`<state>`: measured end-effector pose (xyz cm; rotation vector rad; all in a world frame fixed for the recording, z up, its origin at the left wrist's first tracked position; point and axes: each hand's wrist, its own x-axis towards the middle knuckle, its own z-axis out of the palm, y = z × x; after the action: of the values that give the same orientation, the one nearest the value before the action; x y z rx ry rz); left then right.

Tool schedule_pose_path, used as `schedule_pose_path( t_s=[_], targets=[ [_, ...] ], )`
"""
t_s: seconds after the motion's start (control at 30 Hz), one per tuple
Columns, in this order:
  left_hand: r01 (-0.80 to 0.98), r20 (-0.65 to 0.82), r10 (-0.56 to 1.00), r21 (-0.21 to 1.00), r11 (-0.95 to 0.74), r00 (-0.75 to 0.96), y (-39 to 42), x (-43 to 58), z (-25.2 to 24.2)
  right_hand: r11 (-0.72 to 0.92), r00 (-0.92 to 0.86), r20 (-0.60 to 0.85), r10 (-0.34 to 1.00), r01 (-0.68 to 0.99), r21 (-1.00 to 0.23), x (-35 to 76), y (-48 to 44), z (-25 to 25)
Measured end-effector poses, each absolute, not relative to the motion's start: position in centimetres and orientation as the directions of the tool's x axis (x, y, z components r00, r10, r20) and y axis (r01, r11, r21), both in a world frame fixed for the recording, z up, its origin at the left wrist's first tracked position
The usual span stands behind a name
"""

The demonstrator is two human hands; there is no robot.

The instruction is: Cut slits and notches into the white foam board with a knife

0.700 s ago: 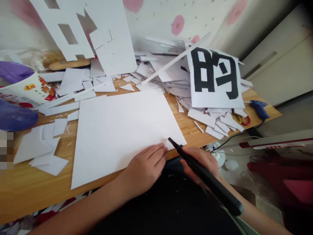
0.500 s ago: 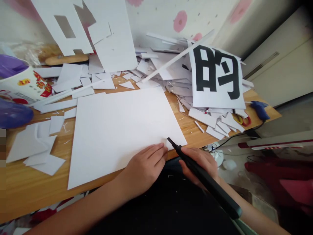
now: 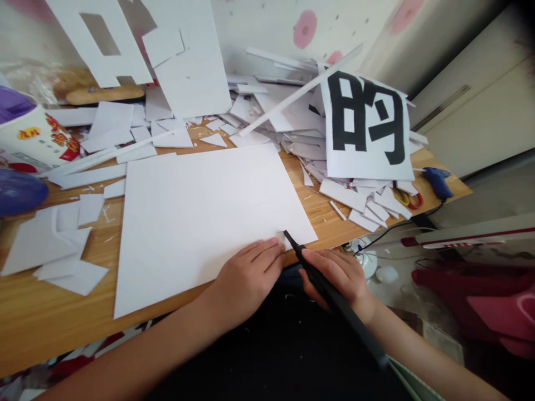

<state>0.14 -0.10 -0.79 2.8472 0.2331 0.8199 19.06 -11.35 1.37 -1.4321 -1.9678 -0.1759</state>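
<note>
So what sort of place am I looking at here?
Probably a craft corner in a home: white offcuts litter a wooden table, what looks like a blue glue gun lies near one end, and pink flowers decorate the wall.

Domestic room, apparently in a home, with a craft corner set up.
Household signs: far wall [image 3: 267, 22] patterned with pink flowers; pale cabinet [image 3: 489, 100] with a long handle, far right; printed tub [image 3: 37, 139], left. Craft signs: wooden table [image 3: 25, 317] bearing a white board [image 3: 196, 217], heaped white offcuts [image 3: 307, 120], scissors [image 3: 414, 200] and a blue glue gun [image 3: 437, 182], right; cut-out panel [image 3: 192, 83] upright, far left.
</note>
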Motion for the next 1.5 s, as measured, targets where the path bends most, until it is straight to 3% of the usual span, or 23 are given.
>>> schedule_pose_path(
  t_s=[0.6,1.07,1.23,1.3,1.4,1.5],
  targets=[
    [0.141,0.525,0.234,0.212,-0.967,0.818,-0.3,0.4,-0.9,0.378,-0.174,0.59,0.788,0.893,-0.242,18.7,-13.3,2.0],
    [0.141,0.53,0.239,0.218,-0.966,0.814,-0.3,0.5,-0.7,0.329,-0.104,0.582,0.807,0.897,-0.296,18.5,-15.6,1.6],
    [0.111,0.57,0.173,0.143,-0.984,0.803,-0.4,0.3,-0.5,0.199,0.147,0.611,0.778,0.865,-0.461,19.4,-17.0,1.3],
    [0.097,0.571,0.162,0.143,-0.985,0.805,-0.4,0.2,-0.3,0.111,0.31,0.54,0.782,0.784,-0.611,19.9,-16.9,1.3],
    [0.092,0.57,0.18,0.18,-0.979,0.802,-0.5,0.1,-0.1,0.137,0.474,0.383,0.793,0.473,-0.87,20.7,-15.0,1.3],
    [0.129,0.544,0.224,0.207,-0.97,0.808,-0.5,0.2,0.1,0.256,0.498,0.324,0.805,0.202,-0.945,21.6,-12.0,1.2]
  ],
)
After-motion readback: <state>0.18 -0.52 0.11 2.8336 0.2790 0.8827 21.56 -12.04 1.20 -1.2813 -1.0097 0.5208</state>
